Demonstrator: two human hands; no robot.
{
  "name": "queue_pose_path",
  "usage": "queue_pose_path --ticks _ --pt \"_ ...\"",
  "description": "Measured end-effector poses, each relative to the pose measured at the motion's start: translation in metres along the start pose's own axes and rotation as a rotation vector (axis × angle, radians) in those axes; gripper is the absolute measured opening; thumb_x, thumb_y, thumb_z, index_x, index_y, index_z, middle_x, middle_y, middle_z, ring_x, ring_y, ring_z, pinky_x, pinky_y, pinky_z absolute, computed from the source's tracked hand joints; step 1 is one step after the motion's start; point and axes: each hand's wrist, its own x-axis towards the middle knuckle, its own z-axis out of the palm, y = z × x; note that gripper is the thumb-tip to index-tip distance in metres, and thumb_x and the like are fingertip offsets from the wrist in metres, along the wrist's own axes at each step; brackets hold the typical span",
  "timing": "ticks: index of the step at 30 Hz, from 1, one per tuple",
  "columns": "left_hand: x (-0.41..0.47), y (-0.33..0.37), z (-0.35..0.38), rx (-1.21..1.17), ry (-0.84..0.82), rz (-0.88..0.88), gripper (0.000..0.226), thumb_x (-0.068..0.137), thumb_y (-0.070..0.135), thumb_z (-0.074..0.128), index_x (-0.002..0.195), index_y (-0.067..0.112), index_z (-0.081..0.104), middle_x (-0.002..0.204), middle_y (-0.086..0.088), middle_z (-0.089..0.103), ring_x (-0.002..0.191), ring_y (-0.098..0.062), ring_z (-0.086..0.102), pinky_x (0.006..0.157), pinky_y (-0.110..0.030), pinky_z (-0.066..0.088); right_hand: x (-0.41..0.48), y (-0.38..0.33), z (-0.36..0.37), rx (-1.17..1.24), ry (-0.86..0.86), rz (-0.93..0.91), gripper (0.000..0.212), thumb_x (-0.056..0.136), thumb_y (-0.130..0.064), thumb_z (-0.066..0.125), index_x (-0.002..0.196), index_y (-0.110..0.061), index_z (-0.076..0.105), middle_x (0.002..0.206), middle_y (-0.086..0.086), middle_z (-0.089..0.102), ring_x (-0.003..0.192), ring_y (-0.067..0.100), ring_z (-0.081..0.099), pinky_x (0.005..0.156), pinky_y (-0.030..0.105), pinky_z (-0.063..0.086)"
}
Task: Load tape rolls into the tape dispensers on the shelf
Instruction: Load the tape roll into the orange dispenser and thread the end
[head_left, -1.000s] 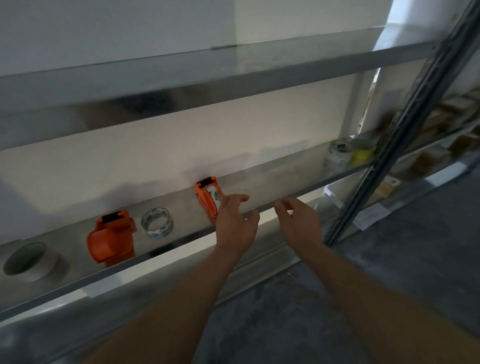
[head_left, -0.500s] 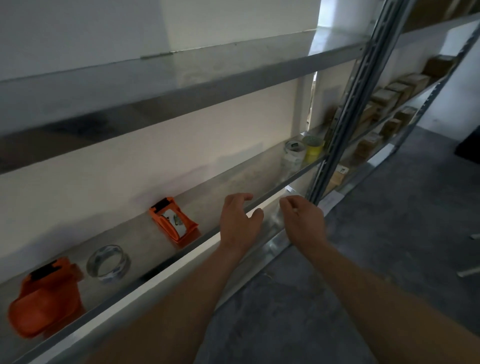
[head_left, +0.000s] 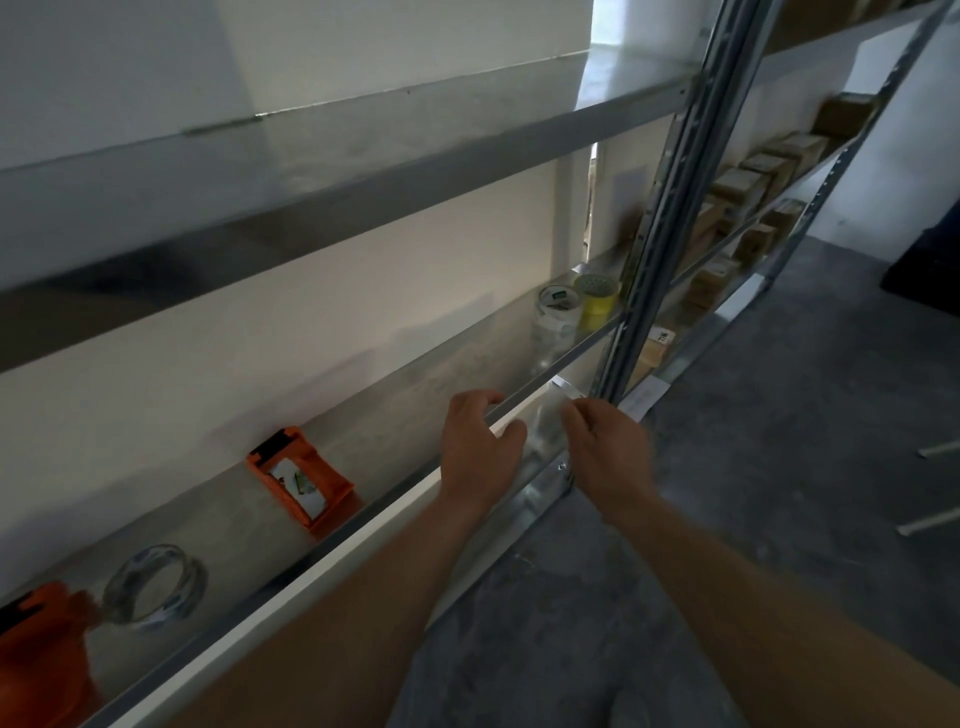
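An orange tape dispenser (head_left: 301, 477) lies on the metal shelf (head_left: 405, 415), with a roll inside it. A second orange dispenser (head_left: 36, 649) sits at the lower left edge of the view, next to a clear tape roll (head_left: 153, 584). Farther right on the shelf stand a clear tape roll (head_left: 558, 309) and a yellow tape roll (head_left: 600, 301). My left hand (head_left: 480, 449) hovers at the shelf's front lip, fingers loosely curled, holding nothing. My right hand (head_left: 605, 452) is beside it below the lip, fingers relaxed and empty.
A metal upright (head_left: 660, 223) stands just right of my hands. Beyond it, cardboard boxes (head_left: 748, 182) fill the neighbouring shelves. An upper shelf (head_left: 311, 171) overhangs the working shelf. Grey concrete floor (head_left: 753, 467) lies to the right.
The view has swung right along the shelf, so the dispensers and the clear roll slid toward the left. Both hands moved right, away from the loaded dispenser, holding nothing.
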Motion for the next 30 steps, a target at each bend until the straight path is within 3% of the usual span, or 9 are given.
queue_pose_path --ticks 8,12,19,24,28,30 --pt "0.031 0.024 0.062 0.035 0.052 -0.045 0.035 0.082 0.017 0.065 0.117 0.019 0.06 0.12 0.007 0.054 0.104 -0.003 0.049 0.09 -0.017 0.038 0.063 0.042 -0.026 0.026 -0.049 -0.014 0.034 0.099 -0.04 0.047 0.107 -0.015 0.07 0.101 0.002 0.071 0.09 0.017 0.064 0.082 0.033 0.051" --pt "0.044 0.042 0.098 0.077 0.117 -0.056 0.034 0.082 0.014 0.067 0.116 0.015 0.061 0.118 0.007 0.054 0.101 -0.001 0.047 0.086 -0.01 0.031 0.101 0.063 -0.047 0.013 -0.089 -0.049 0.037 0.098 -0.043 0.046 0.11 -0.017 0.07 0.105 0.0 0.071 0.092 0.016 0.064 0.085 0.037 0.054" --pt "0.06 0.069 0.147 0.082 0.193 -0.08 0.036 0.082 0.013 0.069 0.117 0.012 0.062 0.118 0.003 0.054 0.1 -0.002 0.047 0.088 -0.013 0.032 0.154 0.095 -0.07 -0.039 -0.146 -0.117 0.039 0.097 -0.045 0.045 0.101 -0.014 0.069 0.094 0.006 0.071 0.077 0.015 0.058 0.07 0.026 0.038" --pt "0.073 0.072 0.164 0.106 0.22 -0.099 0.034 0.081 0.011 0.069 0.114 0.012 0.064 0.118 0.002 0.056 0.099 -0.002 0.047 0.084 -0.009 0.031 0.177 0.108 -0.068 -0.042 -0.173 -0.126 0.039 0.097 -0.047 0.044 0.104 -0.017 0.068 0.093 0.004 0.072 0.079 0.016 0.063 0.07 0.027 0.044" --pt "0.091 0.066 0.17 0.111 0.224 -0.135 0.034 0.081 0.012 0.069 0.115 0.013 0.063 0.115 0.009 0.051 0.099 0.0 0.045 0.075 0.005 0.027 0.196 0.109 -0.06 -0.041 -0.192 -0.129 0.035 0.097 -0.045 0.046 0.102 -0.018 0.068 0.093 0.002 0.071 0.079 0.014 0.061 0.07 0.024 0.038" --pt "0.103 0.062 0.173 0.117 0.214 -0.144 0.035 0.082 0.012 0.069 0.116 0.013 0.063 0.116 0.008 0.051 0.1 0.0 0.045 0.076 0.003 0.028 0.206 0.107 -0.056 -0.035 -0.193 -0.128 0.034 0.097 -0.044 0.047 0.104 -0.018 0.068 0.096 0.0 0.071 0.084 0.015 0.062 0.072 0.025 0.039"
